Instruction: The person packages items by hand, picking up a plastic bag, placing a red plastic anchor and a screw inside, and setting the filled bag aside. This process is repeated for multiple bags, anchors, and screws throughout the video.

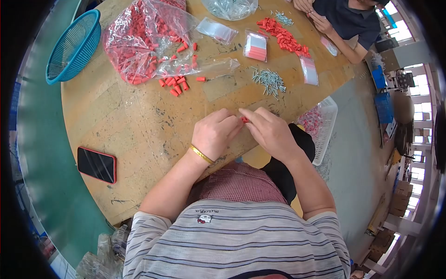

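Observation:
My left hand (214, 132) and my right hand (269, 130) meet at the near edge of the wooden table (130, 116). Between their fingertips is a small red plastic piece (244, 120), pinched by both hands. A gold bangle (201, 154) sits on my left wrist. Loose red plugs (176, 83) lie farther out on the table, below a large clear bag of the same red pieces (139, 39). A heap of small metal screws (269, 80) lies beyond my right hand.
A phone in a red case (96, 164) lies at my left. A teal basket (74, 46) hangs over the far left edge. A white basket of filled packets (320, 125) stands to the right. Another person (344, 23) sits opposite beside red plugs (283, 36) and small bags (256, 46).

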Demonstrator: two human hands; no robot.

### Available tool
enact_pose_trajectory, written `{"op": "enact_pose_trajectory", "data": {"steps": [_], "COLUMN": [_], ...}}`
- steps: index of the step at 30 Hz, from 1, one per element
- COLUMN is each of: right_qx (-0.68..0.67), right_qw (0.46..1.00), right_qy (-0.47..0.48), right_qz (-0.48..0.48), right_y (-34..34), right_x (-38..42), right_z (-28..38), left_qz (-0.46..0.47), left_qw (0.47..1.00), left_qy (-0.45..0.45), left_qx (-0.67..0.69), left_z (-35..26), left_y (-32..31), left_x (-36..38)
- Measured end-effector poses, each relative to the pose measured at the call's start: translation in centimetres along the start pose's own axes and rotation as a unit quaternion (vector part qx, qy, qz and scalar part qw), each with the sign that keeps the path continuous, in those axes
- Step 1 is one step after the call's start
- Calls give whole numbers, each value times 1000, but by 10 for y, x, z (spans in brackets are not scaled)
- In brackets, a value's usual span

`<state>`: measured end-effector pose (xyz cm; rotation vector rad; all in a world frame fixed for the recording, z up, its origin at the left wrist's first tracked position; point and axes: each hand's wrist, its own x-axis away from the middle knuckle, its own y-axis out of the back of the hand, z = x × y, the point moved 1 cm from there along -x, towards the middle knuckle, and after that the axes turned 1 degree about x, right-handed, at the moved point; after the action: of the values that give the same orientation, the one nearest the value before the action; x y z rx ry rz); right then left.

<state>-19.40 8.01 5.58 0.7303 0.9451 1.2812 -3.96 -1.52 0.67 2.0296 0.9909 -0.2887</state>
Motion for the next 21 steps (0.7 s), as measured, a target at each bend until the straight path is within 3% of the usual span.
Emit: {"op": "enact_pose_trajectory", "data": {"steps": [3,10,15,21], "right_qx": [-61,-50,124,303], "right_qw": [995,999,991,924], "right_qy": [-61,3,35,224], "right_qz": [-41,-6,-40,63], "right_y": [-4,1,20,25], "right_x": [6,2,-20,-49], "right_z": [-7,-30,-92,-105], "left_qz": [2,41,50,48], "left_qw": [1000,998,997,996], "left_qy": [9,47,45,54], "left_qx": [8,31,27,44], "left_z": [0,-2,-1,-2], "left_y": [0,-1,-2,1], "left_x": [-1,0,1,-1]}}
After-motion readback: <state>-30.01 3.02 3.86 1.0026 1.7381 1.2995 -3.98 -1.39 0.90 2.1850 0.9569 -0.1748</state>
